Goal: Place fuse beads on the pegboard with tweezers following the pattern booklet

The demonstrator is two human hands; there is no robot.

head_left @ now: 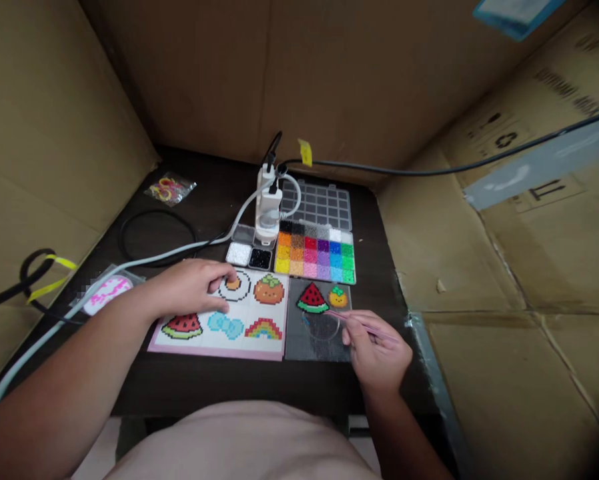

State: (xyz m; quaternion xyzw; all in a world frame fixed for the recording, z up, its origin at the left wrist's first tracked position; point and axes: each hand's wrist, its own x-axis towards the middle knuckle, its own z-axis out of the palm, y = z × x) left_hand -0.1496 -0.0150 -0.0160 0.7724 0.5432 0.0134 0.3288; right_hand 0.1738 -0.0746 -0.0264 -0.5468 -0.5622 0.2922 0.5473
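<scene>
My left hand (pixel 197 287) rests, fingers apart, on a pattern sheet (pixel 242 313) printed with pixel pictures: an egg, an orange fruit, a watermelon slice, a blue bow and a rainbow. In my right hand (pixel 379 353) is a pair of pink tweezers (pixel 374 331), gripped between thumb and fingers. Its tip points at the lower right edge of a bead watermelon slice (pixel 312 298) on a clear pegboard (pixel 299 343). Beside the slice sits a small orange bead fruit (pixel 338 298). A faint clear ring shape (pixel 324 330) shows below them.
Behind the pegboard stands an open bead box (pixel 317 250) with many colours. Small boxes of white beads (pixel 239 254) and black beads (pixel 260 259) adjoin it. A power strip (pixel 267 213) with cables stands behind. A bag of coloured bands (pixel 170 189) lies back left. Cardboard walls (pixel 204 73) surround the table.
</scene>
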